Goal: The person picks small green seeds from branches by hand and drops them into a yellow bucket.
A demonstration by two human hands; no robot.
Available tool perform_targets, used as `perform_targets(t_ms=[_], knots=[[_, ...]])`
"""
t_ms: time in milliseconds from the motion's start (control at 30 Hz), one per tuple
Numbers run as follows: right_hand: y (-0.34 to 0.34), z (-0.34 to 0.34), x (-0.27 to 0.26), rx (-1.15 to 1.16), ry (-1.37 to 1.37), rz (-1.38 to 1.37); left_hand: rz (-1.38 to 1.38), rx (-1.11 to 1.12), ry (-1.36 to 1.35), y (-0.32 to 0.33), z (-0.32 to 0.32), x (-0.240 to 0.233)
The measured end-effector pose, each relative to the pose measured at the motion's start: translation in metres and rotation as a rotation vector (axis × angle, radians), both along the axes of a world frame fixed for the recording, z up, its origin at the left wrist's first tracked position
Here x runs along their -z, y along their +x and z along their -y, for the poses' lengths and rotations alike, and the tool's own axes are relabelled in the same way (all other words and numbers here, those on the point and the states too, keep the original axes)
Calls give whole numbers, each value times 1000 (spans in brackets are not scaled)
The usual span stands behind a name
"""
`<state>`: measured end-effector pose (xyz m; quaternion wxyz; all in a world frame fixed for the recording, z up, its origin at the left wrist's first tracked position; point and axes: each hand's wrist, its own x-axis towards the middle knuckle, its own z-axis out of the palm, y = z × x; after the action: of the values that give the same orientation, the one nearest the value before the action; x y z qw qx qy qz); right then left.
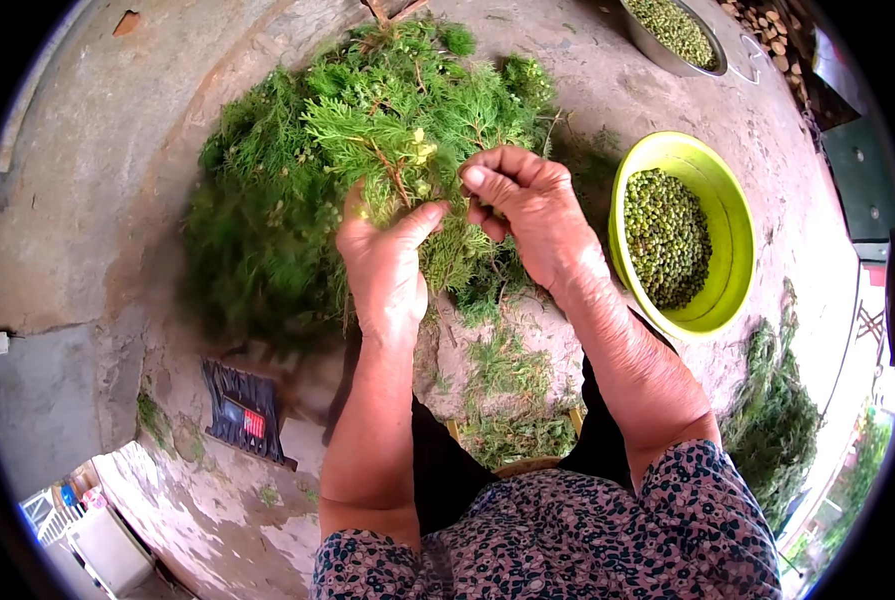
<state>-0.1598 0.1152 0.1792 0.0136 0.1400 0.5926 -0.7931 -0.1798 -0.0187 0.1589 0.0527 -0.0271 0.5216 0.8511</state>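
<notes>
My left hand [391,255] is closed around the stem of a leafy evergreen sprig [387,154], which looks like arborvitae and bears pale green cones. Just right of the sprig is my right hand [518,199], its thumb and fingertips drawn together; whether something small is between them cannot be told. Behind and below both hands lies a large heap of cut evergreen branches [267,180]. To the right of my right hand stands a yellow-green plastic basin [729,247], partly filled with small green cones [665,240].
A metal bowl [642,45] of similar green pieces stands at the top right. More cut branches [774,420] lie at the lower right. A dark slatted object [248,412] is on the floor at lower left. Leaf scraps [511,375] litter the concrete between my legs.
</notes>
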Motion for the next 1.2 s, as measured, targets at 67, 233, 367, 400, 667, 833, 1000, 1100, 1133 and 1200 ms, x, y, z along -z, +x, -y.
perform_targets(t_ms=[67, 233, 367, 400, 667, 833, 1000, 1100, 1133, 1200], knots=[[0, 2, 1, -22, -49, -8, 11, -11, 44, 1, -3, -1], [-1, -1, 1, -27, -91, 5, 39, -27, 43, 0, 0, 0], [-1, 4, 2, -94, 51, -48, -18, 32, 16, 1, -2, -1], [-1, 6, 1, -87, 155, -111, -44, 7, -1, 1, -4, 1], [-2, 6, 2, -108, 650, -276, -91, -11, -231, 5, -9, 0], [-2, 7, 10, -95, 510, -124, -92, 71, -61, 4, -8, -4], [1, 8, -5, -67, 6, 28, -35, 26, -18, 2, -6, -4], [-1, -1, -4, -19, -371, 29, 12, 12, 32, 1, -4, -3], [-4, -5, 0, 4, -458, 24, 105, 6, 37, 0, -4, -7], [-6, -8, 1, 52, -541, 46, 182, -11, 48, -1, -2, -9]])
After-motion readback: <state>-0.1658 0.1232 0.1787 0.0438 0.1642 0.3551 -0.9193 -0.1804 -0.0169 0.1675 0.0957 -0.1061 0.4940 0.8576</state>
